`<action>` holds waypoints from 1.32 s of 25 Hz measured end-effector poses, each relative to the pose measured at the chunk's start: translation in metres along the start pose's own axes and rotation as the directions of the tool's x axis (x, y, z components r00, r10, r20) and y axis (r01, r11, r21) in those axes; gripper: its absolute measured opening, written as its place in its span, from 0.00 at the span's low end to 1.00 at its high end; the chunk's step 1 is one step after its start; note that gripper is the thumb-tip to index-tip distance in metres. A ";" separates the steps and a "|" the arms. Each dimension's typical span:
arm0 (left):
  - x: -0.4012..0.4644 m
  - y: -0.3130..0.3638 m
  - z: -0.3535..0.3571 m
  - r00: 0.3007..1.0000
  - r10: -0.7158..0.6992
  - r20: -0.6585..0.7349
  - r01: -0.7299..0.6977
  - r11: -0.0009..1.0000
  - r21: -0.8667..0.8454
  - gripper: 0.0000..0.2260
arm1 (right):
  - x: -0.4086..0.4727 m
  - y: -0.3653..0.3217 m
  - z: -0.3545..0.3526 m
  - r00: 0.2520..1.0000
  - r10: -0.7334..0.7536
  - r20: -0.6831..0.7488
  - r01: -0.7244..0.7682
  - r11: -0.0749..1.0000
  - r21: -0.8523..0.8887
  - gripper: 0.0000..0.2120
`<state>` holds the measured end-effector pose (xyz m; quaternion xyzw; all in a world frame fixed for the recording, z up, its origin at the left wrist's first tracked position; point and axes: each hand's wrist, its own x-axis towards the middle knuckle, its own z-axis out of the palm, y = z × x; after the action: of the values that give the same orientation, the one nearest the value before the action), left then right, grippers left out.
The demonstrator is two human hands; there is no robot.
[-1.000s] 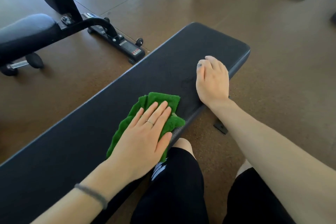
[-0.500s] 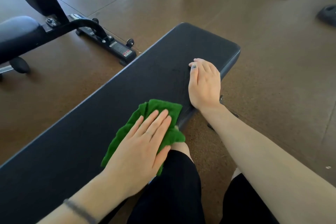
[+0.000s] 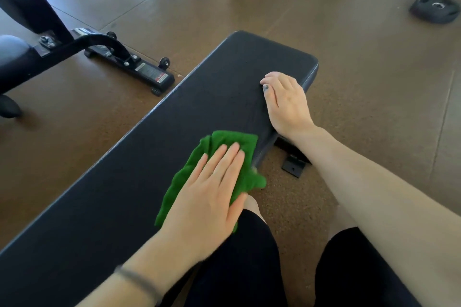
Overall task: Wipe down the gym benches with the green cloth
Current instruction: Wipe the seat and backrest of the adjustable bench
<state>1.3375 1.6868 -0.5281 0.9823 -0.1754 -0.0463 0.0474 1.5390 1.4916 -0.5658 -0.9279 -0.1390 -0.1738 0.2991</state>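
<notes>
While the person is kneeling beside the bench, the scene is reading like this, nearest first:

Legs: two knees in black shorts (image 3: 239, 266) are filling the bottom edge, just beside the near long side of the bench.

Left wrist: a thin dark band (image 3: 139, 281) is circling it; this part is blurred.

Left hand (image 3: 209, 197): its grip is open, the fingers lying straight and flat, the palm pressing down on the green cloth.

Green cloth (image 3: 224, 142): it is lying crumpled on the padded top near the near edge, under the left hand, with one corner hanging over the edge toward the floor.

Right hand (image 3: 287, 102): it is resting on the near edge of the bench, further along toward the end; the fingers are curling loosely onto the pad and holding nothing, the thumb lying on top.

Bench (image 3: 219, 87): a long dark pad is running diagonally from lower left to upper right, with a black foot bracket (image 3: 293, 166) showing beneath it.

Floor (image 3: 361, 87): brown flooring is spreading all around.

Other bench frame (image 3: 129, 62): a black frame with small wheels is standing on the far side, at left.

Weight plates (image 3: 435, 9): two dark plates are lying flat on the floor, far right.
</notes>
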 end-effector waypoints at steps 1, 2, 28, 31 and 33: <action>-0.017 -0.002 -0.002 1.000 0.009 0.008 -0.009 1.000 0.001 0.31 | -0.001 0.000 0.002 1.000 -0.007 -0.019 0.007 1.000 -0.022 0.17; -0.020 -0.007 -0.003 1.000 0.011 0.005 -0.011 1.000 0.005 0.31 | -0.003 -0.001 0.005 0.999 -0.007 -0.033 0.005 0.999 -0.037 0.17; 0.102 0.052 0.001 0.990 -0.111 -0.086 0.107 0.993 -0.057 0.31 | 0.070 0.081 -0.039 0.984 0.032 0.177 -0.012 0.993 -0.114 0.28; 0.104 0.050 0.000 0.984 -0.162 -0.068 0.159 0.986 -0.051 0.30 | 0.089 0.093 -0.030 0.915 0.205 0.348 -0.209 0.978 -0.025 0.24; 0.143 0.048 0.000 0.977 -0.191 -0.096 0.184 0.980 -0.077 0.29 | 0.091 0.094 -0.023 0.904 0.244 0.351 -0.299 0.948 0.111 0.23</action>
<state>1.4549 1.5922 -0.5335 0.9933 -0.0777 -0.0057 0.0851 1.6499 1.4179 -0.5590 -0.9266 -0.0701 0.0409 0.3671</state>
